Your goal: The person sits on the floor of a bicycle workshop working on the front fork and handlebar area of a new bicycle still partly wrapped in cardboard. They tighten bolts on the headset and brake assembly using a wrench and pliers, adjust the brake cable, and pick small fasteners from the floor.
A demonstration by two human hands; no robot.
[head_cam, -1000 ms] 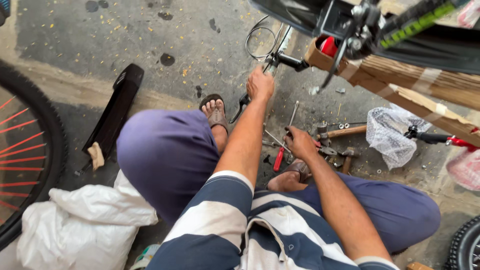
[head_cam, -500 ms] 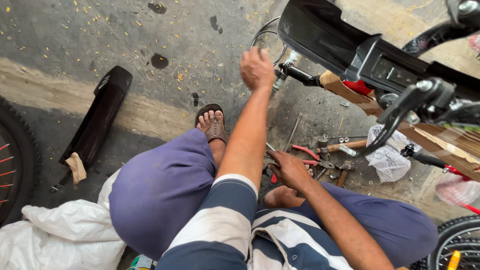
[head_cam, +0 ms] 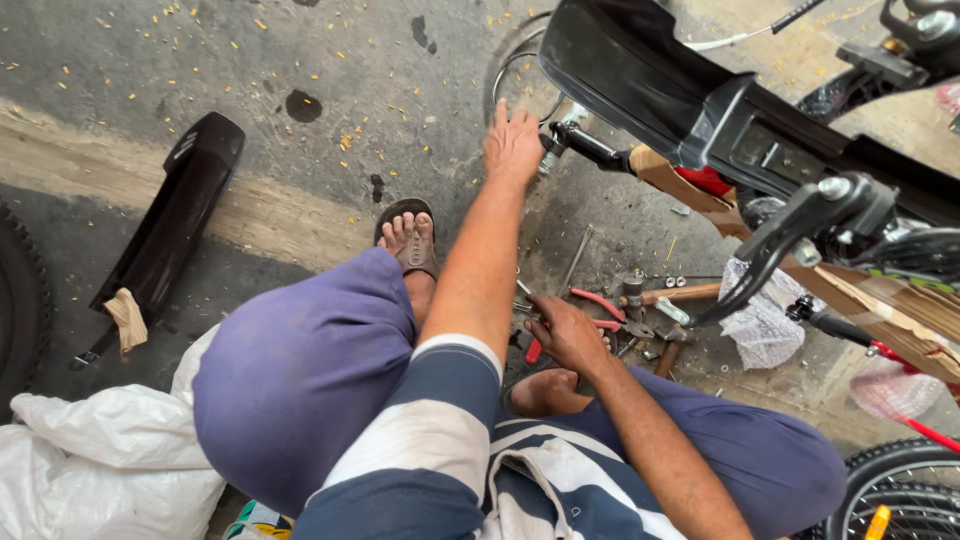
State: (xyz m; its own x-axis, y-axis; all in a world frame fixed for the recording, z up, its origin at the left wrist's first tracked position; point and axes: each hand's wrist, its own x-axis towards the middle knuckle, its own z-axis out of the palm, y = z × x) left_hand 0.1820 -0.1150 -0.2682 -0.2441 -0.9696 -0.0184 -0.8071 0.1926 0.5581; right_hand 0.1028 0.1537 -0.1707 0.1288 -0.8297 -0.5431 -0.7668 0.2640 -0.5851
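The bicycle frame (head_cam: 700, 110), black, spans the 1 to 3 o'clock area above the concrete floor (head_cam: 300, 60). A black fender (head_cam: 170, 220) lies at 9 o'clock. The left hand (head_cam: 512, 145), fingers loosely spread, rests at 12 o'clock against the black handlebar grip (head_cam: 590, 148). The right hand (head_cam: 566, 333), fingers curled, touches the red-handled pliers (head_cam: 600, 312) near centre; whether it pinches them cannot be told.
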